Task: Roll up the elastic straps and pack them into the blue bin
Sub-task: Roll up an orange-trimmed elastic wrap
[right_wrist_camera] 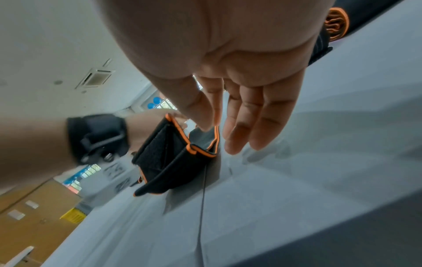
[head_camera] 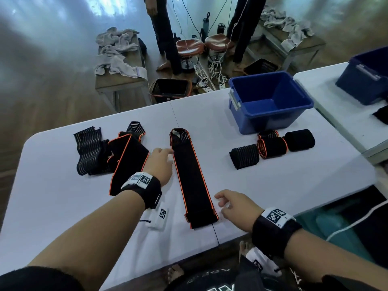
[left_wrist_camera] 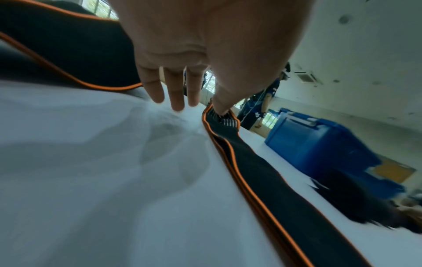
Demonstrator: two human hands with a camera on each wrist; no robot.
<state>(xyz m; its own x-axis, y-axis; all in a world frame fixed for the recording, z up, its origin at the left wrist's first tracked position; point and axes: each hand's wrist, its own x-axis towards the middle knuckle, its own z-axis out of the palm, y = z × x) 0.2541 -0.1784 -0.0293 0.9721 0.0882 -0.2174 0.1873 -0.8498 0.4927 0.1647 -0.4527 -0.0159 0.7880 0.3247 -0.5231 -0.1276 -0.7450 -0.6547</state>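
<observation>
Left hand [head_camera: 160, 162]: fingers relaxed, holding nothing, beside flat strap [head_camera: 192, 177].
Right hand [head_camera: 235, 204]: fingers spread, empty, near strap's near end.
Done: four rolled straps [head_camera: 273, 147] beside the blue bin [head_camera: 270, 120].
Left: unrolled pile [head_camera: 109, 152]; bin still empty.

Black wristbands [head_camera: 273, 236] w/ white tags – bare forearms

Past the white counter [head_camera: 63, 198] there's a wooden bench [head_camera: 119, 80] heaped with grey towels [head_camera: 117, 51], plus two brown stools [head_camera: 190, 46] and tangled white cables [head_camera: 210, 74] on the floor. Two people stand behind the stools. A small white tag [head_camera: 159, 217] sits near the counter's front edge.
</observation>
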